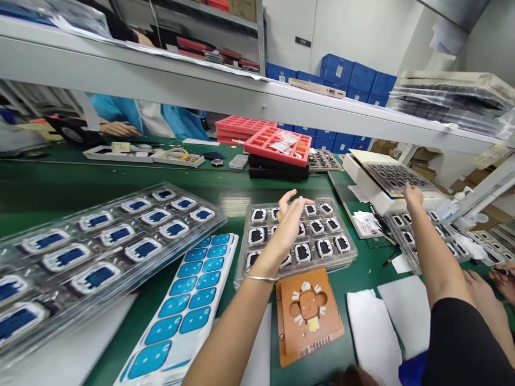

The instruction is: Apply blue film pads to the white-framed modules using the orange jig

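My left hand (290,220) hovers over a clear plastic tray (350,251) of white-framed dark parts, its fingers bent but apart, nothing visible in them. Far to the right, my right hand (413,195) reaches the near edge of another parts tray (396,174) on a white box; its fingers look drawn together, and what they grip is too small to make out. Below my left hand lies an orange fixture plate (309,321) with a shaped recess. To its left is a white sheet of blue rounded stickers (195,287). A larger clear tray (120,236) with blue-centred parts sits at the left.
A white shelf beam (241,88) crosses above the green bench. Red compartment trays (277,145) stand at the back. White cloths (372,332) lie front right. Another person's hand (119,129) rests across the bench; a hand (502,281) with a pen shows at the right edge.
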A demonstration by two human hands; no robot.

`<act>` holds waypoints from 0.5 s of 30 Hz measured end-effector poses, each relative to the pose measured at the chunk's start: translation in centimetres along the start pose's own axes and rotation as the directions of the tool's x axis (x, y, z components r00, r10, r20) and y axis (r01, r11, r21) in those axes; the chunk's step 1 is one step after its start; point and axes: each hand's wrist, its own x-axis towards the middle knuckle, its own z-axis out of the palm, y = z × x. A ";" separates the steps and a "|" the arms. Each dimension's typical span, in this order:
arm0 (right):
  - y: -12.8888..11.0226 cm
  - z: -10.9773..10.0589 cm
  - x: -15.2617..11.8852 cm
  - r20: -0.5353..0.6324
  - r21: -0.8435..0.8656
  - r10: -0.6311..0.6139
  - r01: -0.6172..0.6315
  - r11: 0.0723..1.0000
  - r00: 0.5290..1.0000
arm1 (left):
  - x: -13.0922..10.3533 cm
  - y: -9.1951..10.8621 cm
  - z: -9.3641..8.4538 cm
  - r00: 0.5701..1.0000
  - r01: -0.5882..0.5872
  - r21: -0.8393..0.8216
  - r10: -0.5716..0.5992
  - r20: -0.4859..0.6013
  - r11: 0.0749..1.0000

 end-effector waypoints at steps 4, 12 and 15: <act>1.0 0.8 -4.6 -0.034 0.097 -0.149 0.152 0.984 0.988 | -0.8 2.6 -0.7 0.998 0.038 -0.217 -0.047 -0.037 0.975; 4.5 2.4 -19.2 0.037 0.195 -0.642 0.625 0.756 0.766 | -3.9 6.8 -6.4 0.960 -0.280 0.032 0.278 0.038 0.960; 4.4 2.0 -19.3 0.041 0.237 -0.718 0.691 0.683 0.695 | -6.2 5.9 -10.4 0.965 -0.232 0.438 0.148 0.217 0.869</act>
